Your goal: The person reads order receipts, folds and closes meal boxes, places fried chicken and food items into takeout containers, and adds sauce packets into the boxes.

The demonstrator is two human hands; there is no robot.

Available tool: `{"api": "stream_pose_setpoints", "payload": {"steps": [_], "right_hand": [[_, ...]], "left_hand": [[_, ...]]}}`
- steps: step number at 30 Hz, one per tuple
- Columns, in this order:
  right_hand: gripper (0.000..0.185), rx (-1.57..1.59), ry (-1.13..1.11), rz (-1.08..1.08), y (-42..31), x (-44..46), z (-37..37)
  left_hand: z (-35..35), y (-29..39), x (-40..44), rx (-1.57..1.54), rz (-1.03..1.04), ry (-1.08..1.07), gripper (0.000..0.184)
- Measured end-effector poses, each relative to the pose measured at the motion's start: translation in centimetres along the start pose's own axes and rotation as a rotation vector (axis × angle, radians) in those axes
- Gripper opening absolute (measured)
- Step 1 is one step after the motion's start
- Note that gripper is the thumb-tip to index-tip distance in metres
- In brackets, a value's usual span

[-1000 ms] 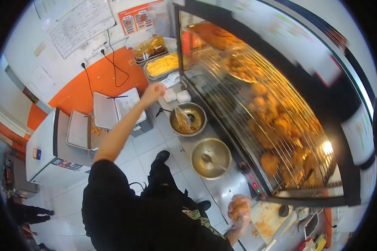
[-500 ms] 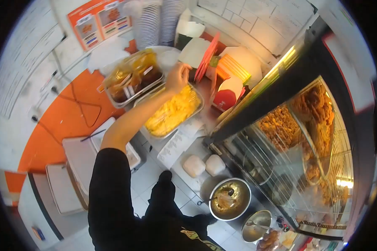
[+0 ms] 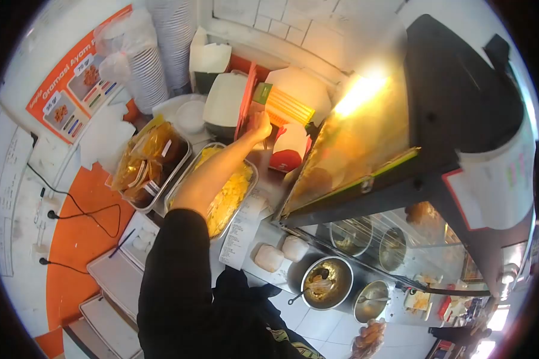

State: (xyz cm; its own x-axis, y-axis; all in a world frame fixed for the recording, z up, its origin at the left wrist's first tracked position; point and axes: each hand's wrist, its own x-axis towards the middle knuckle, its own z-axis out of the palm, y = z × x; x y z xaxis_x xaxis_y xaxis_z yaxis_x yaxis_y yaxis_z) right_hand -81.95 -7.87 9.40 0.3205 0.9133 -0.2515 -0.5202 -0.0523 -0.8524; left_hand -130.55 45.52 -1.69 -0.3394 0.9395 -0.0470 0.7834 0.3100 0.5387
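Note:
My left hand [image 3: 259, 127] reaches across a metal tray of yellow food [image 3: 230, 194] to upright red folded cartons [image 3: 246, 99]. Its fingers are curled at the cartons, and what lies in them is hidden. Beside it stand a red and white carton [image 3: 288, 152] and an orange-and-green striped packet [image 3: 287, 106]. At the bottom edge, my right hand [image 3: 368, 340] shows in a clear plastic glove; its finger position is unclear. It is nearest a metal bowl with a utensil [image 3: 371, 302]. Another metal bowl [image 3: 344, 287] holds yellowish food and a ladle.
A lit glass display case [image 3: 353, 155] borders the right side. Two pale wrapped rounds [image 3: 269, 257] sit by a long printed receipt [image 3: 239, 236]. To the left are a tray of bagged brown sauce [image 3: 149, 158], stacked cups [image 3: 146, 78] and lidded white containers [image 3: 117, 281].
My view has swung, so the display case's top and front now show. My left hand remains by the red cartons, its fingers now turned further away. The gloved hand shows more clearly.

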Motion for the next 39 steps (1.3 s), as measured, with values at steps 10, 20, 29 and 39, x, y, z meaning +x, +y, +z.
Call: {"api": "stream_pose_setpoints", "payload": {"steps": [10, 20, 29, 39], "right_hand": [[0.053, 0.067, -0.246, -0.117, -0.5, -0.3, 4.7], [0.028, -0.998, -0.882, -0.576, -4.5, -0.8, 12.2], [0.019, -1.492, -0.379, -0.647, -8.1, -4.6, -13.7], [0.022, -1.656, -0.468, -0.245, -26.6, -6.0, -41.2]], "left_hand": [[-13.1, -5.5, -24.5, -1.065, 0.213, -0.012, 0.039], [-14.1, 2.0, -47.5, -0.611, 0.101, -1.049, 0.073], [10.2, 17.6, -61.1, -0.963, -0.033, -1.902, 0.089], [29.7, 45.9, -81.4, -0.652, -0.086, -2.29, 0.083]]}}
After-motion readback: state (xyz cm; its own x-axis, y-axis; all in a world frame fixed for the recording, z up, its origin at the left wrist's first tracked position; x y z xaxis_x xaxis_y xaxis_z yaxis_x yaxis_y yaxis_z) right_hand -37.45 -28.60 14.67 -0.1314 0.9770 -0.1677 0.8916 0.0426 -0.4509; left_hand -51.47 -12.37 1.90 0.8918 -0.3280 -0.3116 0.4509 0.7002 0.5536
